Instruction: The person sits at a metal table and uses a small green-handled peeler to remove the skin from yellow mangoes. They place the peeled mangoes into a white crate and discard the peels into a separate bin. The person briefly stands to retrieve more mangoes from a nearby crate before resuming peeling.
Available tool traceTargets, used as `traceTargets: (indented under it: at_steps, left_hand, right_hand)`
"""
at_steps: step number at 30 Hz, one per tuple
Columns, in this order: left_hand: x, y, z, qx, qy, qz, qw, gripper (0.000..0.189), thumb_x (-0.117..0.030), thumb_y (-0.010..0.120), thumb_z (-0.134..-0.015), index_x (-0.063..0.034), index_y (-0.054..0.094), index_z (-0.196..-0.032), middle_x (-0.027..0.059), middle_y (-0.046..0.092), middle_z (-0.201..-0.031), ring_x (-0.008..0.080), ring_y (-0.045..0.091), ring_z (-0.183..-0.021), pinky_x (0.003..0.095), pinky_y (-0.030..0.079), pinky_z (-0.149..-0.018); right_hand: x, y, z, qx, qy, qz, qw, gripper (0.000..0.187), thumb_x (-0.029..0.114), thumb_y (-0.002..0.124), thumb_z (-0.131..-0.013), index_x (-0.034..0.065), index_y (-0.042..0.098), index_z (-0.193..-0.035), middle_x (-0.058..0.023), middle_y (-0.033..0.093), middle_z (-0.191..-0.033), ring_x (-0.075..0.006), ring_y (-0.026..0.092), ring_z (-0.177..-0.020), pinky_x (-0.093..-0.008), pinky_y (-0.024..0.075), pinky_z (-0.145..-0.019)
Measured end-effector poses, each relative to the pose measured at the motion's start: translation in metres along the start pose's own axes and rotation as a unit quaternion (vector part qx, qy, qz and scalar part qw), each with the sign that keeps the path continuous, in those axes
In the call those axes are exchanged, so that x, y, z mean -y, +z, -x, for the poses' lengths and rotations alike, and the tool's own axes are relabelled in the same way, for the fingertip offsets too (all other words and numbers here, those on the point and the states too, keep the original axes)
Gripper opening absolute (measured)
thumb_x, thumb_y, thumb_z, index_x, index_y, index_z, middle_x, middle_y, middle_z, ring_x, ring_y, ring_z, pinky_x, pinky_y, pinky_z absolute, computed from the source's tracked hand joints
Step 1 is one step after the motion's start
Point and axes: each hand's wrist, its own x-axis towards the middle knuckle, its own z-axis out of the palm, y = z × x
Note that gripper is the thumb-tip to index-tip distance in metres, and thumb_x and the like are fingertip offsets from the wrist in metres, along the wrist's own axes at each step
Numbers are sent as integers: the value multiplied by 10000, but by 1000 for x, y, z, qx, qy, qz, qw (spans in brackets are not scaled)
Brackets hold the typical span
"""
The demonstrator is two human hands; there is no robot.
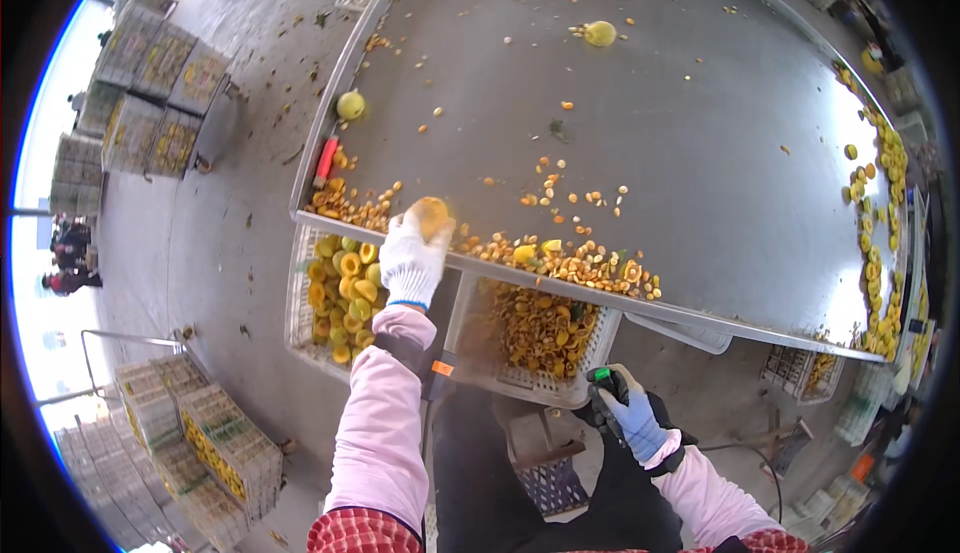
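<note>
My left hand (414,253), in a white knitted glove, holds a round yellow-orange fruit piece (430,215) over the near rim of the metal table (660,148). Low at the right, my right hand (626,407), in a blue and black glove, grips a dark tool with a green end (602,374); its kind cannot be told. Below the rim, a white plastic crate (300,328) holds halved yellow fruit (349,283). Beside it, another crate (607,328) holds orange scraps (547,328). Pits and bits (592,264) lie along the near edge.
Whole pale fruits (350,105) (600,33) and a red-handled object (326,161) lie on the table. Fruit halves (874,275) line its right edge. Stacked crates (225,440) stand on the floor at the left, with more (161,88) farther off. Several people (73,260) are in the left distance.
</note>
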Motion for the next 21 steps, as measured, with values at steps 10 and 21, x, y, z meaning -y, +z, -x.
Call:
traceTargets:
  at_steps: [10,21]
  left_hand:
    - [20,50,-50,-54,31,-138,988,604,-295,715,-837,-199,504,-1396,171,547,-1315,383,560,-1142,457,521,-913]
    - [28,57,-59,-104,52,-3,993,578,-191,789,-774,-76,572,-1297,210,628,-1187,394,637,-1049,460,547,-859]
  right_hand:
    - [97,-101,-266,-253,-339,365,829,500,148,747,-846,81,576,-1311,-169,628,-1228,-320,618,-1131,-367,482,-978]
    - [245,-113,-595,-206,-245,456,830,404,288,749,-853,110,641,-1199,-122,705,-1145,-259,670,-1032,-347,499,-905]
